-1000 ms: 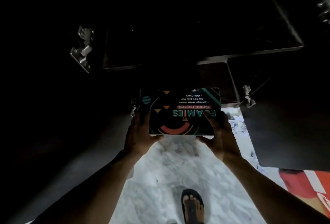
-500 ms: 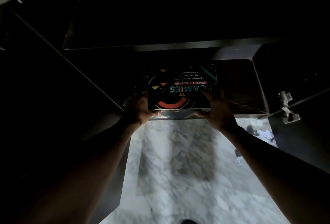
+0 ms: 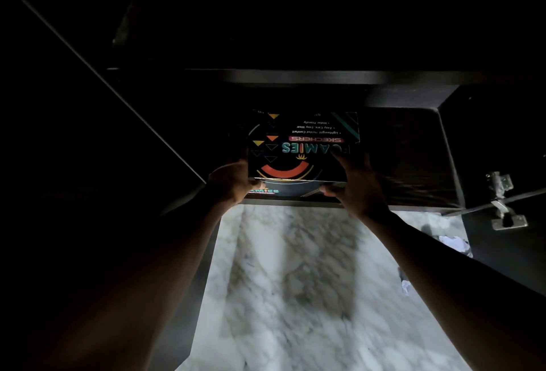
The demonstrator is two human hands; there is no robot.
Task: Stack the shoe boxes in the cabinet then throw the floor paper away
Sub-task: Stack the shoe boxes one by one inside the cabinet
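Observation:
A black shoe box with colourful "Foamies Skechers" print sits at the front of the dark cabinet's bottom shelf, on top of a second, similar box whose front edge shows beneath it. My left hand grips the top box's left near corner. My right hand grips its right near corner, fingers along the side and thumb below. Crumpled white paper lies on the marble floor at the right.
The open cabinet door stands at the right with a metal hinge. Another dark door panel stands at the left. A shelf edge runs above the box. A smaller paper scrap lies by my right forearm.
Both hands have carried the box up and forward from above the floor into the cabinet, onto the second box. In the last half second it has barely moved.

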